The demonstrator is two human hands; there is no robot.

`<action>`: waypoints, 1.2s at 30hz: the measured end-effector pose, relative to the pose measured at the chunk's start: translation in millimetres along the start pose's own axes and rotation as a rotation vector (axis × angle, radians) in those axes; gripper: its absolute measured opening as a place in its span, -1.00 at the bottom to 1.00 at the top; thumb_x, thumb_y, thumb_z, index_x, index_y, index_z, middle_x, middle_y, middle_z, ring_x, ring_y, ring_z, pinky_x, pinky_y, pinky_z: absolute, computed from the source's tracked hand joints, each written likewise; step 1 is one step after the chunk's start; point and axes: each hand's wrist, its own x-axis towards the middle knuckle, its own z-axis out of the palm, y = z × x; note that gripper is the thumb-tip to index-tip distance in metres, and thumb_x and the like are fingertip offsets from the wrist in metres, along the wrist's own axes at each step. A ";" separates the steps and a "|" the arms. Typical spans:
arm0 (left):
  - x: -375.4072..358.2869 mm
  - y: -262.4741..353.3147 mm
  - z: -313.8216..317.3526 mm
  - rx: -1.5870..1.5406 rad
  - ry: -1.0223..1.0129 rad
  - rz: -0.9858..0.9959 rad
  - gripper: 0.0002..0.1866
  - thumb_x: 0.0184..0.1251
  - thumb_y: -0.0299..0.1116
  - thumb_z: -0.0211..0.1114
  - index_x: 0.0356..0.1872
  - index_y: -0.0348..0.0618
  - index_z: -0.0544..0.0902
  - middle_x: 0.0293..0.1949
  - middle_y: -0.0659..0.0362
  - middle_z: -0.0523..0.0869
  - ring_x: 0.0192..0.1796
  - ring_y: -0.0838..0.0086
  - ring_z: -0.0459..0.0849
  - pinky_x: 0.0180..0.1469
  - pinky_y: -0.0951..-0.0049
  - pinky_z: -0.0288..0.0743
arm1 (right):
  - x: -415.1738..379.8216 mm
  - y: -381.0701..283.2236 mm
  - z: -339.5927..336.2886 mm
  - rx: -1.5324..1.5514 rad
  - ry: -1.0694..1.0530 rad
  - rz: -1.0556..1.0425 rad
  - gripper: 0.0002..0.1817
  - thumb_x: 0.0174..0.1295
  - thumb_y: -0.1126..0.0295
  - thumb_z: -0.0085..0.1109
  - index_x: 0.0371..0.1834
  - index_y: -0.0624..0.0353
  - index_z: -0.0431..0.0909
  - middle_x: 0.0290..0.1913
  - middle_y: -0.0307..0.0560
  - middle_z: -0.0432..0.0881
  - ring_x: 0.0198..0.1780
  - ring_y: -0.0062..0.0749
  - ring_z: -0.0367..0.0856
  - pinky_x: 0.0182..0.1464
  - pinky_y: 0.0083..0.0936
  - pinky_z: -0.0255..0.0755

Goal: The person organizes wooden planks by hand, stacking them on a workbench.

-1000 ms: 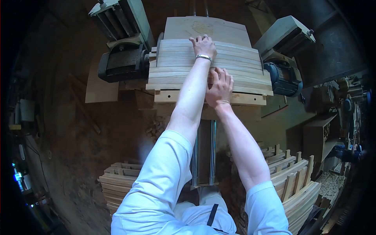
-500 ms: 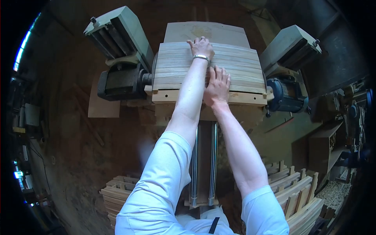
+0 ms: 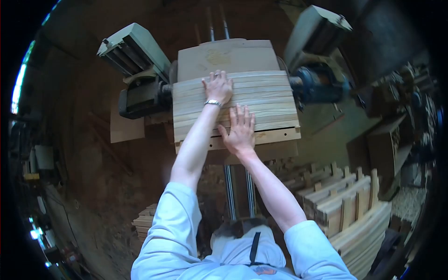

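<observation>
A row of light wooden strips [image 3: 266, 99] lies side by side on a sliding carriage with a wooden front rail [image 3: 275, 135]. My left hand [image 3: 218, 87], with a bracelet or watch at the wrist, rests open on the far strips, fingers a little spread. Nearer to me, my right hand [image 3: 241, 131] lies flat and open over the closest strips and the front rail. Its fingers point away from me. Behind the strips is a pale board [image 3: 252, 56] with a sawdust patch. Neither hand wraps around anything.
A dark motor [image 3: 142, 98] stands left of the carriage and a blue motor [image 3: 322, 86] right, each under a tall pale housing. Metal guide rails [image 3: 229, 191] run beneath. Stacked wooden pieces [image 3: 345, 200] stand at lower right, with a smaller stack [image 3: 144, 221] at lower left.
The carriage with its strips has slid toward me between the motors, both hands staying on it. The rails beyond its far end show more clearly. My view has also shifted.
</observation>
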 end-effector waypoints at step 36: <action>-296.5 11.4 -89.1 -0.338 -0.605 0.360 0.33 -0.50 -0.18 0.53 0.55 -0.04 0.05 0.32 -0.21 0.34 0.43 -0.09 0.23 0.47 0.03 0.09 | -259.1 73.3 -115.4 0.084 -0.418 -0.625 0.33 -0.34 -0.26 0.51 0.51 0.23 0.09 0.48 0.08 0.18 0.52 -0.03 0.07 0.58 0.06 -0.26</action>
